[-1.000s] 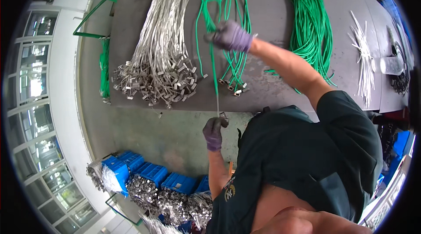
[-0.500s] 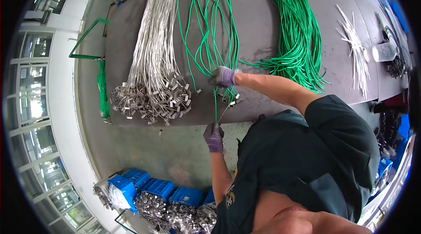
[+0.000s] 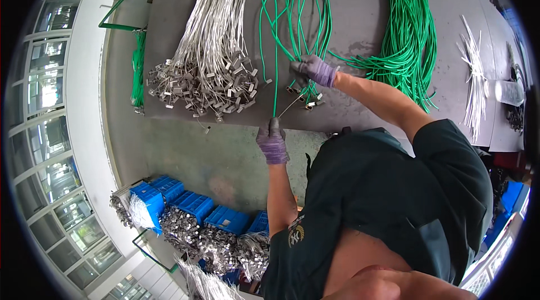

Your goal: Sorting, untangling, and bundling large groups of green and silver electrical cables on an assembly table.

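Observation:
My left hand (image 3: 272, 143), in a purple and grey glove, is closed at the table's near edge, pinching the end of a green cable (image 3: 275, 83) that runs taut up the table. A thin pale wire (image 3: 292, 106) slants from the same fingers toward the bundle's ends. Farther right, my right hand (image 3: 316, 70), gloved alike, is closed round several loose green cables (image 3: 326, 24). Below that hand their ends show small metal connectors (image 3: 311, 103). One more cable end (image 3: 268, 81) lies apart, left of my right hand.
Silvery wires with metal connectors (image 3: 208, 89) cover the grey table's (image 3: 351, 7) left part. A thick green cable bundle (image 3: 410, 35) lies right, and white strips (image 3: 475, 83) beyond it, beside a translucent roll (image 3: 509, 92). Blue crates (image 3: 228, 219) and heaped metal parts stand on the floor.
The view has shifted, so the table sits higher and farther right. The left-hand cable is drawn out in a longer straight line, away from the bundle in my right hand.

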Available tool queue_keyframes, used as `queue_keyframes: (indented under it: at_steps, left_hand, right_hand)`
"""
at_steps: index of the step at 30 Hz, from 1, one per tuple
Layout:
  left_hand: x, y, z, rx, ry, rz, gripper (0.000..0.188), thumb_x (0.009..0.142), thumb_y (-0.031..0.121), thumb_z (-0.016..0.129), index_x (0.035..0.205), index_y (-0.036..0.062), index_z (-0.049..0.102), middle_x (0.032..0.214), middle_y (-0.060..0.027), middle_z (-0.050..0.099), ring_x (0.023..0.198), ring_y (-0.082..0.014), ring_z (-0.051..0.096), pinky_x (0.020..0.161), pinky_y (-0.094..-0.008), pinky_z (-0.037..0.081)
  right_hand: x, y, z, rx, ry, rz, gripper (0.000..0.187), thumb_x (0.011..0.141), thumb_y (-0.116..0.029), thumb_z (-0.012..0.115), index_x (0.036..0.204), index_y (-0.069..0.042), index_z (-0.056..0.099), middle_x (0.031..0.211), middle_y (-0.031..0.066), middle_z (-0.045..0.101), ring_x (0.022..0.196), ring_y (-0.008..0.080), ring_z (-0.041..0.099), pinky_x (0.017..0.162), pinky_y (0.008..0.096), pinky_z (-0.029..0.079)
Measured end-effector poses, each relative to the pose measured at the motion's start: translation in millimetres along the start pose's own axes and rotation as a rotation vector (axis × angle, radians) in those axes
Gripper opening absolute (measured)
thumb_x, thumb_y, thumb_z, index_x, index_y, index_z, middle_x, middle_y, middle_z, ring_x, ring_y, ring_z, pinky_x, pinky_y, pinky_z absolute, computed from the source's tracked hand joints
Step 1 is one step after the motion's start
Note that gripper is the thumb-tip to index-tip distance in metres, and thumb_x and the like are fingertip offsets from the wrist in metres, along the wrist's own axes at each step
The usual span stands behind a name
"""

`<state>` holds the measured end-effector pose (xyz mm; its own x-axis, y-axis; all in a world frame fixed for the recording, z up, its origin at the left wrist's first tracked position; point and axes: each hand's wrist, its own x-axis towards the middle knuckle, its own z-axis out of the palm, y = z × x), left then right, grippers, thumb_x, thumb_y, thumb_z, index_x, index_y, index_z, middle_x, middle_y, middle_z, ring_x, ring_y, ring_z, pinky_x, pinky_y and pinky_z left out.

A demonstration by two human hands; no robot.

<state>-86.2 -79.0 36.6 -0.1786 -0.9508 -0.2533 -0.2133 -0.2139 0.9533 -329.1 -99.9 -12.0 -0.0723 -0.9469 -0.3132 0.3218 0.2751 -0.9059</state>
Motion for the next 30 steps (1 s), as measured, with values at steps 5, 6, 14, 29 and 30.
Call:
queue_keyframes:
  at_steps: [5,6,14,29,30]
  left_hand:
    - [-3,-4,16,-0.125,-0.040,-0.050,0.020,0.087,0.019,0.058,0.072,0.0060,0.057,0.052,0.0051,0.040,0.044,-0.0048,0.036,0.041,-0.0233,0.026]
    - [-4,-17,20,-0.052,-0.042,0.006,0.016,0.087,0.017,0.056,0.076,0.0055,0.058,0.052,0.0051,0.038,0.043,-0.0045,0.033,0.040,-0.0236,0.025]
    - [2,-22,46,-0.119,-0.029,-0.020,0.023,0.087,0.017,0.057,0.066,0.0098,0.049,0.053,0.0067,0.034,0.042,-0.0035,0.030,0.039,-0.0233,0.024]
    - [17,12,6,-0.458,-0.322,-0.352,0.015,0.088,0.020,0.055,0.084,0.0048,0.054,0.048,0.0049,0.029,0.037,-0.0053,0.025,0.036,-0.0219,0.020]
    - [19,13,6,-0.459,-0.322,-0.351,0.015,0.088,0.020,0.055,0.084,0.0048,0.054,0.048,0.0049,0.029,0.037,-0.0053,0.025,0.036,-0.0219,0.020]
  right_hand:
    - [15,-42,31,0.711,0.198,-0.117,0.022,0.088,-0.029,0.050,0.077,-0.009,0.051,0.051,-0.0026,0.039,0.037,0.0099,0.032,0.036,0.0247,0.025]
    - [22,-53,38,0.709,0.190,-0.116,0.022,0.088,-0.029,0.050,0.077,-0.009,0.051,0.051,-0.0026,0.039,0.037,0.0099,0.032,0.036,0.0247,0.025]
    - [45,-46,48,0.615,0.636,-0.188,0.018,0.082,-0.025,0.050,0.077,-0.008,0.053,0.051,0.0015,0.044,0.039,0.0139,0.039,0.038,0.0283,0.028]
    - [0,-83,16,0.163,-0.135,-0.146,0.028,0.089,-0.028,0.053,0.101,-0.003,0.060,0.076,0.0048,0.062,0.055,0.0097,0.058,0.048,0.0209,0.048]
    - [-4,-95,19,0.125,-0.130,-0.171,0.027,0.088,-0.027,0.056,0.097,-0.001,0.061,0.072,0.0050,0.063,0.055,0.0094,0.059,0.048,0.0215,0.047]
